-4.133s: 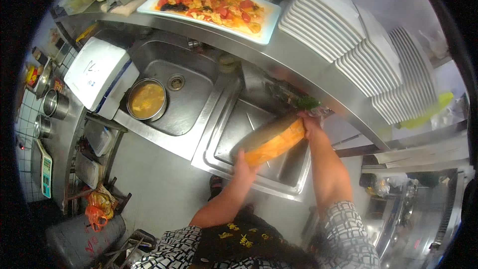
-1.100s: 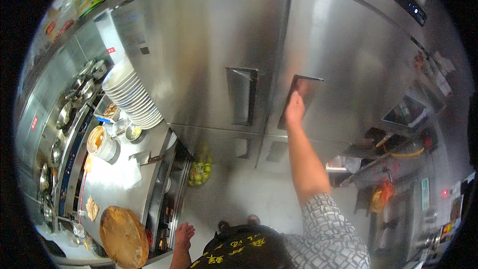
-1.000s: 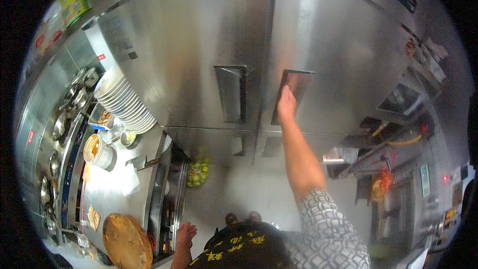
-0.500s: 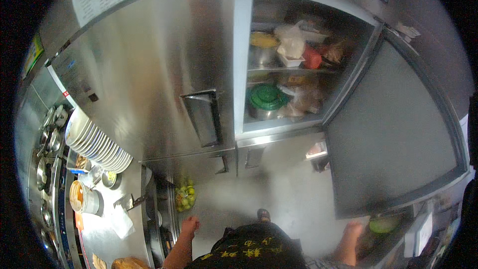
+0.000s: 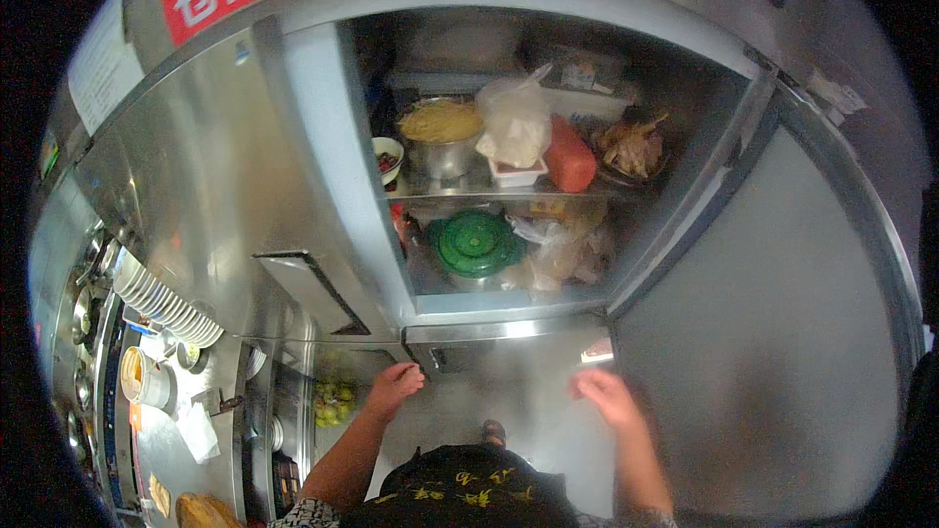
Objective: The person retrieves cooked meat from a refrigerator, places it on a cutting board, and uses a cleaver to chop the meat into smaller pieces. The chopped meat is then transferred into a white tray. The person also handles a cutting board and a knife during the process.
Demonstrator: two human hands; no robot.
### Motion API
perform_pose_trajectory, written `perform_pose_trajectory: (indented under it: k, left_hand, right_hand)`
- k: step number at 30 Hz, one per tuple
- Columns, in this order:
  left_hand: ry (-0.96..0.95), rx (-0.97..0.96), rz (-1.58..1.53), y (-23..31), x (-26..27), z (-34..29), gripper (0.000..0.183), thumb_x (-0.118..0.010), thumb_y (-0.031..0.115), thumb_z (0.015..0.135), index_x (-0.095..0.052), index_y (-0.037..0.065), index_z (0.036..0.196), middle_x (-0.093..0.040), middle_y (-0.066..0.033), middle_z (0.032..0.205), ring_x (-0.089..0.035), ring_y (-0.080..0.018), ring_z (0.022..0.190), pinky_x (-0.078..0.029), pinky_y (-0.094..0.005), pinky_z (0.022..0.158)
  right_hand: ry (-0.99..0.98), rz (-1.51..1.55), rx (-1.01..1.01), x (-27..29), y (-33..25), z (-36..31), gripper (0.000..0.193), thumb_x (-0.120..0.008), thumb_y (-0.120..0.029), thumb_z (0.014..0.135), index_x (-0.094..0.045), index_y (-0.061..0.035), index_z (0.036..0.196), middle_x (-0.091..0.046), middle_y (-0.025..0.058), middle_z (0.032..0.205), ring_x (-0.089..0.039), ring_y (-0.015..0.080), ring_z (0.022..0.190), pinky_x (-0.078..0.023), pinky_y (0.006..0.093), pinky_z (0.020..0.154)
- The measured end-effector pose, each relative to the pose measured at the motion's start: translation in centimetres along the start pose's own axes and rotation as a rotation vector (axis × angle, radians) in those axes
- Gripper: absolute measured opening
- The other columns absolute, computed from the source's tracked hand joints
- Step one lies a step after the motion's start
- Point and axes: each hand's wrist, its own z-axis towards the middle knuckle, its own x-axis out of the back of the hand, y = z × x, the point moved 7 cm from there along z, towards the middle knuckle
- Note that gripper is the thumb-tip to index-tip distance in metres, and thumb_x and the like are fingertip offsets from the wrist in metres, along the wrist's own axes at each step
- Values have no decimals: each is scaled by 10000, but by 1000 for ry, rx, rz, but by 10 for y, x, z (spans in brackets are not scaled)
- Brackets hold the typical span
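In front of me a steel refrigerator stands with its right door (image 5: 773, 323) swung wide. My left hand (image 5: 396, 386), fingers curled with nothing seen in them, is raised before the lower front of the cabinet. My right hand (image 5: 603, 396) hovers beside the opened door, smeared by motion, and no held thing shows. Both hands are apart from the shelves. On the upper shelf sit a metal pot (image 5: 442, 147) heaped with yellow strands, a white plastic bag (image 5: 514, 127) on a white tray, a red-orange container (image 5: 570, 156) and a dish of brownish food (image 5: 633, 149). Below is a green lid (image 5: 476, 242) on a pot.
Clear plastic bags (image 5: 567, 259) lie right of the green lid. At left, a steel counter (image 5: 210, 391) carries stacked plates (image 5: 161, 298), a white tub (image 5: 147, 378) and white paper (image 5: 199, 432). Yellow-green produce (image 5: 335, 403) sits low beside the counter.
My view has moved closer to the refrigerator and turned right. Both hands have risen and come inward toward the opening. The shelf contents look larger and sharper.
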Motion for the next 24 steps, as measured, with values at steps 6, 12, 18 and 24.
perform_pose_trajectory:
  k: [6,12,18,24]
  left_hand:
    - [66,-62,-48,36,-64,15,323,-621,212,918,-585,-24,1136,-652,-71,949,-616,-152,865,-497,-279,778]
    - [112,-37,43,40,-58,34,285,-628,214,913,-601,-18,1077,-619,-33,863,-571,-124,799,-467,-267,718]
    - [120,-119,107,58,-77,53,288,-625,213,911,-605,-11,1090,-611,-18,848,-554,-107,775,-451,-251,700]
    - [69,-201,134,84,-101,58,313,-653,179,885,-597,-20,1120,-617,-11,894,-560,-98,807,-459,-255,738]
  right_hand:
    - [5,186,113,29,-24,26,267,-544,-209,963,-614,24,1072,-663,94,915,-621,183,847,-490,324,819]
    - [-50,201,-39,23,-6,30,252,-560,-181,938,-611,27,1071,-674,101,931,-628,187,857,-496,337,822]
    - [-14,254,33,32,-3,41,256,-550,-184,942,-611,28,1072,-672,93,937,-623,176,853,-490,329,828]
    - [-39,213,-14,22,-15,35,247,-491,-194,965,-606,21,1007,-628,77,916,-578,164,867,-446,313,828]
